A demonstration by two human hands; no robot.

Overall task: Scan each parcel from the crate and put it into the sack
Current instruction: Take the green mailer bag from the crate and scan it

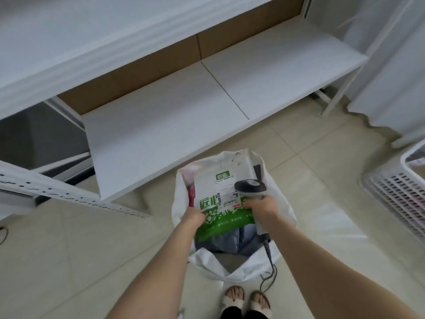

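The step in hand looks like the putting-away: a green and white parcel is held over the open mouth of the white sack, which stands on the tiled floor in front of a low white shelf. The left hand grips the parcel's near left edge. The right hand is closed round the handle of the scanner, whose head lies over the parcel's label; its fingers also seem to touch the parcel's edge. The two hands are apart, one at each side of the parcel.

The next move probably calls for tipping the parcel down past the sack's rim and letting go, while keeping the scanner's cable out of the mouth.

Whether the label has been read cannot be told. Dark things lie deep in the sack, too shadowed to name. The crate is cut off at the right edge, so what it holds is mostly hidden.
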